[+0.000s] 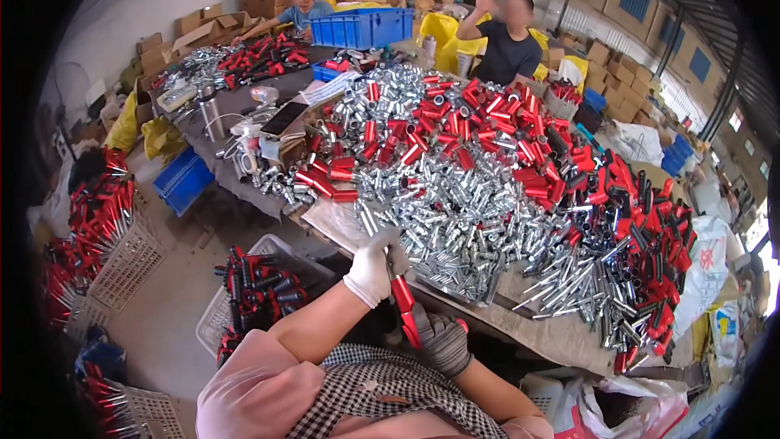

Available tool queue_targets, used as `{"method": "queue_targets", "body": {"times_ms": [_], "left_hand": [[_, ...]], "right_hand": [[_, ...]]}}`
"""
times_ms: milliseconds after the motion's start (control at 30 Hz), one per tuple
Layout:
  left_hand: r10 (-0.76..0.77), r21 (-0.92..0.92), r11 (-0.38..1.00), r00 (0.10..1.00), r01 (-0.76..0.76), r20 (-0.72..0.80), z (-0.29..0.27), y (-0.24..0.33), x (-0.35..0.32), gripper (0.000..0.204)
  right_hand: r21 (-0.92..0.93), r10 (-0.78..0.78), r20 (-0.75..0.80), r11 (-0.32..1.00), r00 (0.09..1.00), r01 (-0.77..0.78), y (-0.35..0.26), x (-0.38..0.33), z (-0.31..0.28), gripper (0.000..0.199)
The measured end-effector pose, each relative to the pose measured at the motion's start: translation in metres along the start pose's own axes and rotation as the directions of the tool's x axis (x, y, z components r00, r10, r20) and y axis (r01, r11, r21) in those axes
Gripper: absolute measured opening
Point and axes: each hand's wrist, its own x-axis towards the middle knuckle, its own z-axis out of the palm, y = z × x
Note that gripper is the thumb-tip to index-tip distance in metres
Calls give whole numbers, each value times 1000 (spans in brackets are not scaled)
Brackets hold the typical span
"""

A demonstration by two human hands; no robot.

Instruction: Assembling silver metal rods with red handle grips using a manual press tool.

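Observation:
I hold a long tool with a red handle and silver shaft (402, 296) slantwise over the table's near edge. My left hand (375, 267), in a white glove, is closed around its metal part, and the silver end pokes out above the fist. Lower down, my right hand (441, 343) wears a dark grey striped glove and grips the red handle end. Just beyond my hands lies a heap of small silver metal fittings (439, 219). Red tubes (463, 158) are mixed through it, and thin metal rods (569, 284) lie at the right.
Red and black handles (642, 236) pile up at the table's right. A crate (210, 321) of such parts stands below left, with more baskets (122, 280) farther left. A phone (284, 118) and a steel flask (211, 114) lie beyond. Two people sit across, one with a raised hand (485, 0).

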Motion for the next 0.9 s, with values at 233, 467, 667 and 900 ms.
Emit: {"method": "queue_targets", "body": {"times_ms": [233,467,667,900], "left_hand": [[-41,-47,996,835,79,549,25,30,-19,41],[151,123,895,550,-430,821,41,12,-15,36],[-503,661,595,430,-457,750,51,26,-32,33],[-480,773,429,608,-467,633,-5,1,-30,54]], "right_hand": [[693,291,173,643,941,-326,-6,18,-5,75],[178,-63,640,-958,766,-227,17,-7,48,72],[856,26,515,46,857,-515,27,10,35,37],[-119,796,299,579,527,-807,186,33,-33,40]]}}
